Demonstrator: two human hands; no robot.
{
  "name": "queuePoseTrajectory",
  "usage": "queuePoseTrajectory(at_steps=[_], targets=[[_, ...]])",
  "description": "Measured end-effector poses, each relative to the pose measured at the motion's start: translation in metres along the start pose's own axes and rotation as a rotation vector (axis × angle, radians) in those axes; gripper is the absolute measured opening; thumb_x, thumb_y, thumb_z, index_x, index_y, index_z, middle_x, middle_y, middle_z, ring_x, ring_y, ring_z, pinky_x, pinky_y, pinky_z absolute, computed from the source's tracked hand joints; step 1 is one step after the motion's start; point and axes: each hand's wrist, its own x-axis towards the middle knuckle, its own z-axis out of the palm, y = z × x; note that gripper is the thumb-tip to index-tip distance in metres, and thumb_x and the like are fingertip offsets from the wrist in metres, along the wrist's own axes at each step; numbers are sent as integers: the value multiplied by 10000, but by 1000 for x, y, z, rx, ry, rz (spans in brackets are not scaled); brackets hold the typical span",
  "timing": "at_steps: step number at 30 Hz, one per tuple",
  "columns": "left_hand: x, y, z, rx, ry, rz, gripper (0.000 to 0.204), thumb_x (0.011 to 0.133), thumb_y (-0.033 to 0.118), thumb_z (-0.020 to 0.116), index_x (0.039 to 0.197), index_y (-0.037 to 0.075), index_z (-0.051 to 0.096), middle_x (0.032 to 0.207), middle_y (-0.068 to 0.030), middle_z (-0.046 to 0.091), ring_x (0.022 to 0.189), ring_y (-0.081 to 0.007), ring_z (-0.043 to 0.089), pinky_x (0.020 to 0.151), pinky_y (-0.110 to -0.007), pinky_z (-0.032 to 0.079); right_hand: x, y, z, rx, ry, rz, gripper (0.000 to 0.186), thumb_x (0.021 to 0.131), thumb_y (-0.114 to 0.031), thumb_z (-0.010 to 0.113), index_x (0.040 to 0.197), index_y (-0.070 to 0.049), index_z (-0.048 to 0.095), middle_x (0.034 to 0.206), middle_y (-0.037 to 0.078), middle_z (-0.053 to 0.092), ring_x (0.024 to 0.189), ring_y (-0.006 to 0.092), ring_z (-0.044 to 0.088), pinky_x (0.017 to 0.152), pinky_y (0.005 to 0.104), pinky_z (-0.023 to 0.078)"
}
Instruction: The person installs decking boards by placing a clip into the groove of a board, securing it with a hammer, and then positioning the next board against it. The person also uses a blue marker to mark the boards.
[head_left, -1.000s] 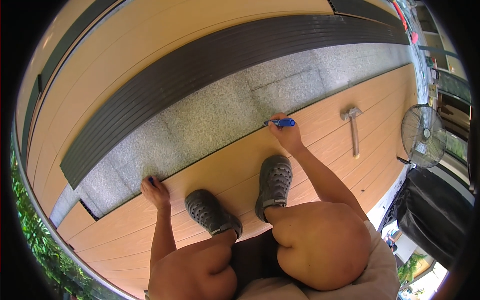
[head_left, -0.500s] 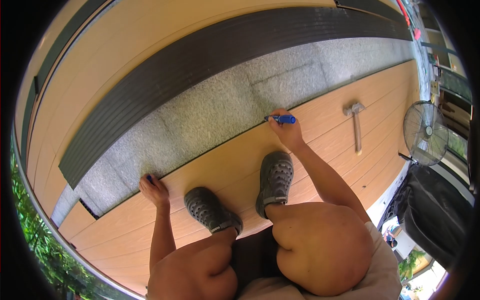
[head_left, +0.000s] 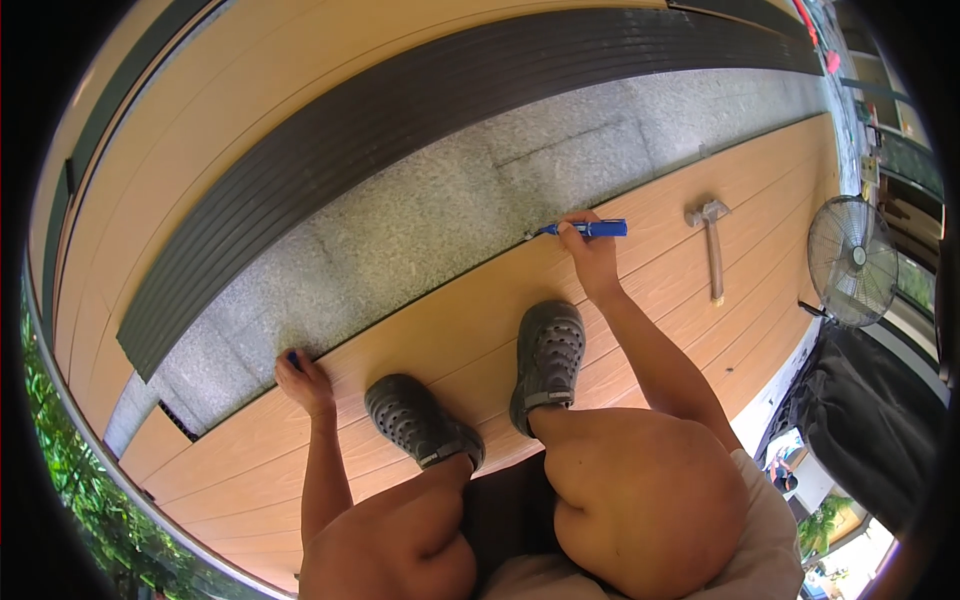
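A blue marker lies nearly level in the fingers of my right hand. Its uncapped tip points left, at the edge of the outermost wood-look plank, where the grey stone floor begins; whether it touches is too small to tell. My left hand rests at the same plank edge farther left, its fingers curled round a small dark blue piece that looks like the marker's cap. Between my hands, my feet in dark clogs stand on the planks.
A hammer lies on the planks right of my right hand. Beyond the bare stone strip runs a long dark ribbed board. A black fan stands at the far right, above a black cover. Greenery borders the left.
My right hand has shifted slightly right, and more of the marker now shows, including its tip end. The left hand stays nearly in place.
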Motion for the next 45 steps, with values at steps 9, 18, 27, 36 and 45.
queuePoseTrajectory(at_steps=[9,18,27,36,45], targets=[[9,117,-7,-480,-400,76,172,909,82,707,1072,46,668,963,-130,663,837,-287,625,741,-388,513,-67,-28,18,298,-278,332,165,942,-146,687,1041,-37,613,814,10,591,755,82,542,683,244,440],[15,242,-34,-649,-868,248,241,894,137,756,1094,23,685,944,-128,703,837,-240,671,757,-334,533,-91,-64,26,-142,-426,99,292,955,-332,682,1110,-89,636,896,42,666,832,142,637,737,313,497],[-52,127,-26,-676,-911,78,128,961,126,628,1003,5,621,805,-121,632,721,-208,581,682,-361,491,-89,-57,11,61,-420,-61,202,956,-174,692,1116,-63,638,1004,25,639,944,114,580,847,294,468],[-16,79,-68,-575,-1012,19,178,964,245,671,917,78,628,705,-62,598,601,-228,565,555,-366,481,-42,-125,-34,255,-288,-248,255,953,-112,707,1194,-51,650,1091,18,654,997,107,586,866,284,475],[132,91,-311,-153,-681,547,175,923,225,649,910,52,631,768,-140,639,618,-317,589,581,-425,527,-83,-403,-202,97,-104,-101,243,983,-250,678,1144,-69,693,1016,23,691,941,103,599,848,281,496]])
